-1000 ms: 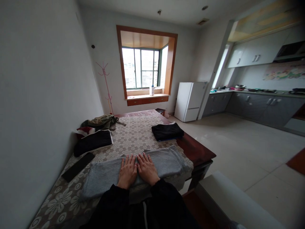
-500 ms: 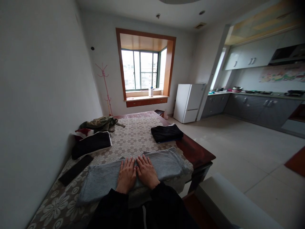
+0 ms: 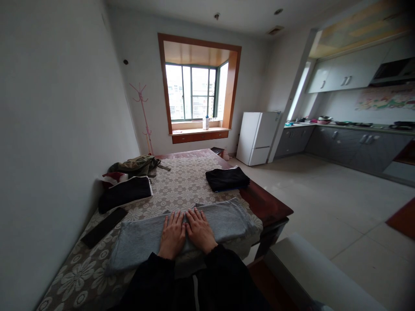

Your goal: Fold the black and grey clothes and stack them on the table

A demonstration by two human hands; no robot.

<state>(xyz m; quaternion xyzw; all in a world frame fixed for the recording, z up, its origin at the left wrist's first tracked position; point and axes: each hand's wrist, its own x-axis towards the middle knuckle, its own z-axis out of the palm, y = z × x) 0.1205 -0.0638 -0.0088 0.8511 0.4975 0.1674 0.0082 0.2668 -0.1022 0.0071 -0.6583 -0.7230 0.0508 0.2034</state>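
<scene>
A grey folded garment lies spread sideways along the near edge of the table; its exact kind I cannot tell. My left hand rests flat on its middle, fingers stretched out. Right beside it, my right hand also lies flat on the grey cloth, thumb side close to the left. Neither hand grips anything. The cloth under both palms is hidden.
A patterned tablecloth covers much of the wooden table. Folded black clothes lie at the right, another dark folded garment at the left. Nearby are a dark flat strip and an olive bag-like bundle.
The hands stay flat in nearly the same place on the grey garment. The camera view has shifted very slightly.
</scene>
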